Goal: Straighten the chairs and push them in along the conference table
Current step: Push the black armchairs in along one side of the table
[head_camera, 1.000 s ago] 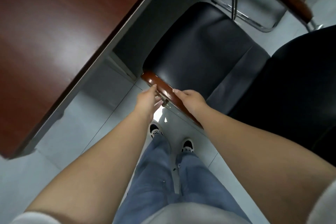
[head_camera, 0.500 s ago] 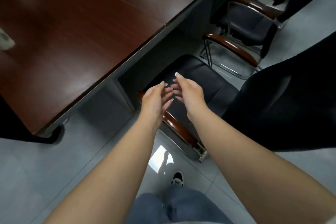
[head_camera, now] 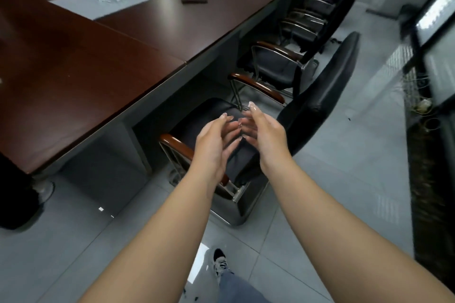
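Hovering above the nearest chair [head_camera: 211, 118], the left hand [head_camera: 214, 140] and the right hand [head_camera: 264, 133] hold nothing: fingers are loosely spread, palms turned toward each other, fingertips close but not clearly touching. That chair stands with its seat partly under the edge of the conference table [head_camera: 103, 61], its backrest [head_camera: 325, 86] angled out toward the aisle rather than square to the table, so by my reading it is neither straight nor fully in. Its near wooden armrest [head_camera: 176, 144] lies just below the left wrist. Beyond it, a second chair [head_camera: 273, 66] and a row of further ones sit closer to the table edge (how tightly, the blur makes hard to judge).

Risks from here: pushing on one armrest alone would likely swing the chair instead of sliding it, leaving it more crooked. A hard shove could drive the far armrest [head_camera: 258, 86] into the second chair's frame, which stands just beside it. Fingers wrapped round an armrest could get pinched against the table's underside. The person's shoe [head_camera: 219, 262] stands near the chair's base and could catch it.
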Tool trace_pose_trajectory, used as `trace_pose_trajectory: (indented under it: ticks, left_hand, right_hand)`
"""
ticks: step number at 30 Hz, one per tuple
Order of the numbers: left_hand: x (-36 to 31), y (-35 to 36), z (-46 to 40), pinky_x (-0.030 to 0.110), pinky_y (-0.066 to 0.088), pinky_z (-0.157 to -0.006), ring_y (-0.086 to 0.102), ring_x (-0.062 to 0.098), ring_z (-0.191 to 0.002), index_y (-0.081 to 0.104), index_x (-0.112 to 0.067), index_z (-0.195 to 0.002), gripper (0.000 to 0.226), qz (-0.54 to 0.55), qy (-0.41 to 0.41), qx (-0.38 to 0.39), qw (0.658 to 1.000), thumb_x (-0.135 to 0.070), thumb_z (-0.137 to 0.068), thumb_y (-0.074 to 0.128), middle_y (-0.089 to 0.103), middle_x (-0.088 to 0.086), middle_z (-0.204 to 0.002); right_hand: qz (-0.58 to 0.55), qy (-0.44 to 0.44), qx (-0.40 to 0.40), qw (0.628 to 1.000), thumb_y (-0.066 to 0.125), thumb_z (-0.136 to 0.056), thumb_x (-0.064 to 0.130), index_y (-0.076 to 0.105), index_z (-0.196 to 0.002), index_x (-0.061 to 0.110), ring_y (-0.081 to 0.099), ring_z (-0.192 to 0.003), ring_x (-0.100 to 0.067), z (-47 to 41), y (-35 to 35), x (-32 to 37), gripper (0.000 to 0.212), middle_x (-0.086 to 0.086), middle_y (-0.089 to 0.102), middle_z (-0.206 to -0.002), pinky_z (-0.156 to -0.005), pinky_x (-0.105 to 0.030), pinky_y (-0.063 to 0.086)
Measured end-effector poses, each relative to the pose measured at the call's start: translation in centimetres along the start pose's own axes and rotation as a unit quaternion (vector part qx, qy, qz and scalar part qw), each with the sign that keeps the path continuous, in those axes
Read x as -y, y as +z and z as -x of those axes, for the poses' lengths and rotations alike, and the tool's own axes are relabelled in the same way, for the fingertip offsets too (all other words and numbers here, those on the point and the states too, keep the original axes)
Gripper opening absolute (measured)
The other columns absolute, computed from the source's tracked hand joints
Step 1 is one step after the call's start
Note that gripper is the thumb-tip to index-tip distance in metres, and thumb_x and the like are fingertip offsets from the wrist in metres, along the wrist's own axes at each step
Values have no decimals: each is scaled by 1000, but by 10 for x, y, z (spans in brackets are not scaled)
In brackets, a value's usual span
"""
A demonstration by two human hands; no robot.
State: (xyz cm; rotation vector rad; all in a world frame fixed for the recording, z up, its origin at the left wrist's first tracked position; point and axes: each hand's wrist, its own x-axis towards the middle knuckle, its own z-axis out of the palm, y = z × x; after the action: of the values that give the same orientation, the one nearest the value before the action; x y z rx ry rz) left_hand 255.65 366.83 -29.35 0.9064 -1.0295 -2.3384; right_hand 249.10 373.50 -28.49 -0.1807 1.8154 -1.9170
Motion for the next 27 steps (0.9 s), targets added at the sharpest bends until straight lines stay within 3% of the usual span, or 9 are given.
trace_pose_trajectory:
  ticks: [10, 15, 17, 20, 22, 24, 27]
  left_hand:
    - [9, 48, 45, 32, 52, -90, 65, 19, -98, 62, -15, -96, 15, -73, 43, 28, 996, -25, -95, 51, 68, 4, -93]
    - [19, 80, 44, 27, 51, -87, 64, 14, -91, 61, -18, -87, 11, -113, 78, 28, 990, -21, -93, 53, 67, -1, -86]
    - [26, 100, 43, 27, 49, -88, 63, 13, -96, 61, -21, -88, 9, -137, 96, 28, 986, -24, -93, 53, 67, -2, -90]
    - [42, 128, 41, 24, 45, -81, 58, 10, -98, 58, -27, -89, 7, -193, 128, 15, 973, -29, -93, 52, 62, -5, -98]
    - [51, 146, 35, 24, 43, -83, 55, 8, -98, 58, -27, -93, 6, -227, 157, -18, 961, -29, -93, 52, 60, -7, -100]
    - [61, 170, 24, 25, 42, -87, 54, 10, -101, 58, -26, -98, 8, -239, 189, -74, 950, -29, -93, 53, 59, -6, -104]
    - [65, 191, 12, 21, 40, -83, 54, 13, -108, 58, -29, -91, 5, -249, 191, -138, 939, -31, -92, 55, 62, -1, -111]
  right_hand:
    - [-11, -62, -71, 996, 56, -91, 32, 65, -87, 21, 61, -86, -11, 28, -56, 29, 14, 4, 65, -86, -72, -22, 48]
    - [-1, -89, -88, 992, 57, -91, 34, 64, -83, 23, 61, -90, -10, 17, -96, 47, 15, 7, 64, -84, -85, -24, 50]
    - [16, -107, -69, 992, 58, -90, 35, 65, -82, 24, 60, -93, -10, 4, -119, 54, 15, 7, 65, -86, -87, -23, 47]
    - [63, -122, -8, 990, 57, -91, 36, 67, -98, 23, 54, -95, 0, -22, -152, 62, 18, 11, 63, -96, -75, -12, 39]
    - [74, -122, 34, 989, 55, -92, 36, 65, -105, 24, 50, -98, 0, -42, -172, 67, 21, 11, 61, -104, -78, -15, 37]
    - [92, -103, 96, 986, 54, -91, 38, 64, -102, 26, 50, -106, -7, -66, -196, 76, 19, 8, 60, -110, -86, -22, 35]
    - [120, -83, 158, 977, 56, -89, 41, 64, -89, 28, 53, -105, -10, -99, -220, 96, 15, 11, 60, -101, -84, -22, 38]
